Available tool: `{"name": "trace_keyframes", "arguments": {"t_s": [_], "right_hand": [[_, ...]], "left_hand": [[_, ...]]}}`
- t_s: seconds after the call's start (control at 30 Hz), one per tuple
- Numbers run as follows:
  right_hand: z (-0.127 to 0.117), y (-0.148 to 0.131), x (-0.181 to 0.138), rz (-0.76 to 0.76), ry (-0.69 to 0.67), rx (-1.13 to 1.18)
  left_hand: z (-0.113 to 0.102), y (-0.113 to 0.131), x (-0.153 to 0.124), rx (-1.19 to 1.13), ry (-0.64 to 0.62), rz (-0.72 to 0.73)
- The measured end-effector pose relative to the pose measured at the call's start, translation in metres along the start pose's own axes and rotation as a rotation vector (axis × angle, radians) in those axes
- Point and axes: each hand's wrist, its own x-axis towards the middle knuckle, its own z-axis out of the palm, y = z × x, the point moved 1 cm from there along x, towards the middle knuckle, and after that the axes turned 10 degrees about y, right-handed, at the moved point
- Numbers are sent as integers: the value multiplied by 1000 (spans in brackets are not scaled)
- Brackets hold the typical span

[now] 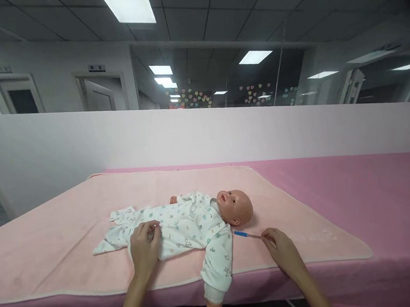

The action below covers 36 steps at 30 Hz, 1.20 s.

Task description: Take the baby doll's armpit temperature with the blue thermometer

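Observation:
A baby doll [235, 207] lies on its back, its head to the right, dressed in a white patterned sleepsuit [182, 225]. One sleeved arm hangs over the near edge. My left hand [146, 246] rests at the doll's hip with curled fingers; whether they pinch the cloth is hidden. To the right of the doll's shoulder, my right hand [280, 249] is closed, thumb and fingertips pinching the end of a thin stick with a blue tip [241, 233]. The blue part points left towards the doll's neck, and its exact kind is too small to tell.
A peach blanket [73, 228] lies under the doll, over a pink table covering [351, 194]. Its near edge drops off just below the hands. Behind stands a low white partition [204, 137], with windows and doors beyond it.

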Motion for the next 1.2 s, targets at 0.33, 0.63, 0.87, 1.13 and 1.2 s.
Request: {"name": "trace_keyframes", "arguments": {"t_s": [0.33, 0.63, 0.87, 1.13, 1.2], "right_hand": [[-22, -64, 34, 99, 38, 225], [-4, -60, 9, 83, -113, 48], [-58, -104, 64, 95, -727, 417], [-78, -203, 105, 300, -343, 1274], [-66, -214, 90, 441, -574, 1200]], "left_hand": [[-5, 3, 3, -71, 16, -56], [0, -3, 6, -62, -30, -3], [1, -2, 5, -53, -35, 29], [1, -2, 3, -50, -30, 14], [0, 1, 3, -58, -29, 26]]}}
